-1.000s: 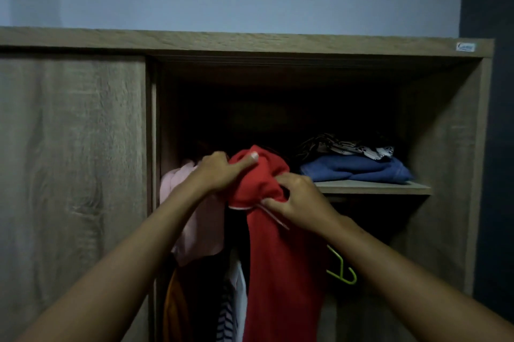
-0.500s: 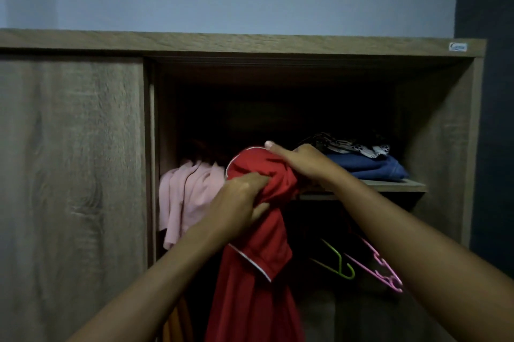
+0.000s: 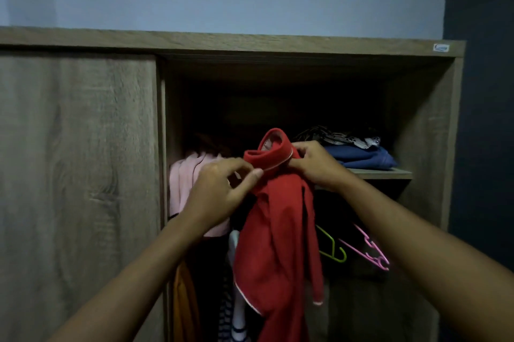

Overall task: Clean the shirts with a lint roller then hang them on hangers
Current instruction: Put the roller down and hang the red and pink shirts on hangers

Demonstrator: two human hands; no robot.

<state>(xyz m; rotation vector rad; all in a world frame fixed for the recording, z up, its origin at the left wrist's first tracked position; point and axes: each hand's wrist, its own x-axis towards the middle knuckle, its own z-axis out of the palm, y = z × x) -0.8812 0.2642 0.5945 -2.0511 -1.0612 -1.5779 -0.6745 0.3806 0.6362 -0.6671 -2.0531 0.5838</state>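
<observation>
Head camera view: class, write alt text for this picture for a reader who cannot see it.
A left hand and a right hand hold a red shirt by its collar before an open wooden wardrobe. A pink shirt hangs to its left; folded blue clothes lie on a shelf at right, above a green hanger and a pink hanger.

Left forearm [image 3: 133, 272] and right forearm [image 3: 417, 236] bare — left grip [image 3: 219, 191], right grip [image 3: 317, 166] — nails short (trimmed close).

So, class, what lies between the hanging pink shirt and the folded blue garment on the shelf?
In the head view, the red shirt lies between the pink shirt and the blue garment, its collar pinched by the left hand and right hand.
</observation>
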